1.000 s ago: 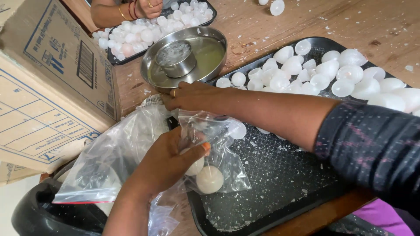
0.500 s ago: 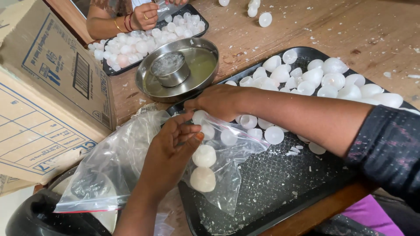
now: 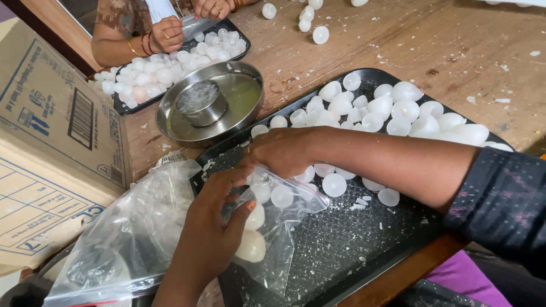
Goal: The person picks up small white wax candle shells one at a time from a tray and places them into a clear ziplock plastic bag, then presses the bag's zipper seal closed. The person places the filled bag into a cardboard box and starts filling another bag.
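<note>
Far left: cardboard box (image 3: 51, 142) at the table (image 3: 455, 51) edge. Below it, near left, a pile of clear bags (image 3: 125, 239).

Left hand (image 3: 213, 227), near centre-left: fingers curled around the mouth of a small clear bag (image 3: 278, 227), holding it open. Bag lies on the near black tray (image 3: 341, 256). White balls (image 3: 253, 233) visible inside the bag, at least four.

Centre: steel bowl (image 3: 239, 108) with a smaller steel cup (image 3: 199, 102) in it, on the table just beyond the tray's far-left corner.

Right hand (image 3: 284, 150): reaches in from the right, fingers bent down at the bag mouth, touching the plastic. Cannot tell whether it grips a ball; fingertips hidden.

Right: heap of white balls (image 3: 392, 111) on the far half of the tray; white flakes scattered on the near half.

Far left: another person's hand (image 3: 168, 34) over a second tray (image 3: 170, 68) of balls. Loose balls (image 3: 313, 23) on the table far centre.
</note>
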